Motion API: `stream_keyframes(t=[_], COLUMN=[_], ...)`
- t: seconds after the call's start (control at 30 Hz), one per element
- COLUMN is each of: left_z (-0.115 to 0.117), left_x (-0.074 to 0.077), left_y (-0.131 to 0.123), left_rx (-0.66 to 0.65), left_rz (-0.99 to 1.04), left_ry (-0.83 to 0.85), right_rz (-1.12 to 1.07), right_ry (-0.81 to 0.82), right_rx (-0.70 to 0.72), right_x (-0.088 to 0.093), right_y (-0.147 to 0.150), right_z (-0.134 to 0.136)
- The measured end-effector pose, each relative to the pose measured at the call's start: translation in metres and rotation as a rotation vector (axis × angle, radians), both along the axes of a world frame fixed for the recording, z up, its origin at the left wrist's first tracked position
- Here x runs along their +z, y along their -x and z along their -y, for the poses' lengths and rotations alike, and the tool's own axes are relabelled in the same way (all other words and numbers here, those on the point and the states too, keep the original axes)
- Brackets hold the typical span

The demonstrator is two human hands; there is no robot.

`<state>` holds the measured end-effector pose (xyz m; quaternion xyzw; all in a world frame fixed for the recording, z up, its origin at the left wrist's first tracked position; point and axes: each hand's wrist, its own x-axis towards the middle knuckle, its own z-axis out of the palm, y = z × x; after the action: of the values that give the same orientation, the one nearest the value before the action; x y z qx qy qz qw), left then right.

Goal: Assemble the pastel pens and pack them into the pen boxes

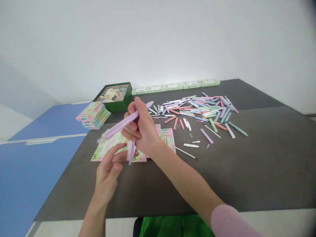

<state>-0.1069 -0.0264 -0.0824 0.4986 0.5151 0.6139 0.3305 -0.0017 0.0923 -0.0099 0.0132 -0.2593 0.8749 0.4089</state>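
Our right hand (142, 126) grips a lilac pen barrel (118, 126) (fingers hide its middle); our left hand (106, 174) stands open, holding nothing we can see.

The room was bright, with soft, even light spread across the white wall (158, 39) and no hard shadows anywhere. The dark table (234, 177) showed only a dull sheen. The wide lens bowed the table's edges toward the frame's sides, and a dim smudge (311, 6) darkened the top right corner. The pale lilac pen (123, 123) and left hand (106, 174) were slightly blurred by motion.
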Motion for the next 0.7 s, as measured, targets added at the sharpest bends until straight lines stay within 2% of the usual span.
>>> stream_keyframes(t=[0.1,0.2,0.3,0.47,0.7], left_z=[-0.013,-0.020,-0.020,-0.018,-0.014], left_x=[0.004,0.006,0.005,0.003,-0.012], left_y=[-0.016,-0.021,-0.019,-0.016,-0.008], left_rx=[-0.056,0.026,0.092,0.103,0.215], left_rz=[-0.004,-0.011,-0.035,-0.055,-0.112], left_ry=[-0.106,-0.143,-0.126,-0.135,-0.166], right_rz=[-0.135,-0.191,-0.222,-0.210,-0.198], right_ry=[0.242,0.350,0.366,0.385,0.298], right_rx=[0.000,0.014,0.012,0.021,0.019], right_x=[0.001,0.002,0.003,0.003,0.002], right_y=[0.004,0.005,0.005,0.006,0.009], right_z=[-0.011,-0.016,-0.015,-0.011,-0.001])
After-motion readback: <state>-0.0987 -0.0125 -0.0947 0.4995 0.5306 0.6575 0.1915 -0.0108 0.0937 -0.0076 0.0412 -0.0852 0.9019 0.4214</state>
